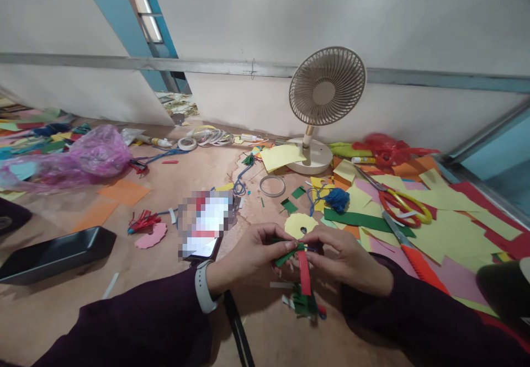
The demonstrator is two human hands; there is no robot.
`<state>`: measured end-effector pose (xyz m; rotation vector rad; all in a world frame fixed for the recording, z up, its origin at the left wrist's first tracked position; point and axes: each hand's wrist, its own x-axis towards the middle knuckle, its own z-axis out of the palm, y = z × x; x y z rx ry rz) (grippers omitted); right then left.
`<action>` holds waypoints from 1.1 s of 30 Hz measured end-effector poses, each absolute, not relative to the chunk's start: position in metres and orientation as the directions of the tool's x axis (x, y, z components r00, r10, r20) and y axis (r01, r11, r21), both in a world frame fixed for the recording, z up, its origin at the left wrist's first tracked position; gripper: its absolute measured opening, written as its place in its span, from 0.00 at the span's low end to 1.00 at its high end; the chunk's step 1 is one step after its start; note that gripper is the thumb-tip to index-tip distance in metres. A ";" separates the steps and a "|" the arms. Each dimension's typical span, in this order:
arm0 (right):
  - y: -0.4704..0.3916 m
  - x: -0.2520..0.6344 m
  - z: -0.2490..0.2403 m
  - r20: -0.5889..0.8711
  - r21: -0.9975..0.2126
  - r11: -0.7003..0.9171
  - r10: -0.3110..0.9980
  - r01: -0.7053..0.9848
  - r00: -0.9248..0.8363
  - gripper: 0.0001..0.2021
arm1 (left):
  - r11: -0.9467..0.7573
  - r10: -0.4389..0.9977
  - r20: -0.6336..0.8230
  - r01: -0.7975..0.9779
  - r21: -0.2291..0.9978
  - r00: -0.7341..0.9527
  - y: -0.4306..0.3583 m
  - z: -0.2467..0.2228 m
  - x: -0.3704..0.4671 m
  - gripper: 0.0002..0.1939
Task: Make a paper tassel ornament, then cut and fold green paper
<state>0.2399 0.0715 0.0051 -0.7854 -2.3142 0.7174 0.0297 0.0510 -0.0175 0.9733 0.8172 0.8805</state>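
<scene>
Pinching a small green paper strip (285,259) between thumb and fingers, the left hand (269,248) meets the right hand (337,251) just below the middle of the view. The right hand's bent fingers close at the strip's other end, though their exact hold is partly hidden. A red paper strip (305,277) hangs down from where the fingertips meet. The left wrist wears a white watch band (202,288); both sleeves are dark purple.

Below the hands, on the wooden-toned table (165,306), lies a fringed green paper piece (303,299). Just beyond them is a yellow scalloped disc (295,224) with a hole in its centre.

To the left are a phone (207,226) with its screen lit and blurred, a pink scalloped piece (151,237) beside a red fringed bundle (144,221), and a long black object (58,254). Farther back sits a crumpled pink plastic bag (99,152).

Behind the disc, a thin ring (272,179) lies flat, and a beige fan (327,88) stands near the white wall. To the right are blue yarn (337,199), scissors (424,212) with red and yellow handles, and many overlapping coloured sheets (439,234). A red plastic bag (385,149) lies behind the sheets.
</scene>
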 end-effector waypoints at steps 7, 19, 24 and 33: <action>0.073 0.239 0.005 0.384 -0.596 0.739 0.606 0.313 -0.697 0.06 | 0.278 0.895 -0.177 -0.202 0.939 0.409 0.053 -0.018 0.029 0.14; 0.072 0.241 0.003 0.399 -0.565 0.758 0.598 0.327 -0.695 0.04 | 0.239 0.856 -0.152 -0.119 0.964 0.494 0.057 -0.017 0.021 0.14; 0.074 0.241 0.000 0.442 -0.540 0.790 0.560 0.290 -0.701 0.05 | 0.221 0.862 -0.129 -0.135 0.966 0.491 0.058 -0.017 0.024 0.15; 0.078 0.243 0.000 0.445 -0.551 0.802 0.516 0.231 -0.732 0.07 | 0.169 0.875 -0.079 -0.149 0.974 0.478 0.057 -0.017 0.023 0.14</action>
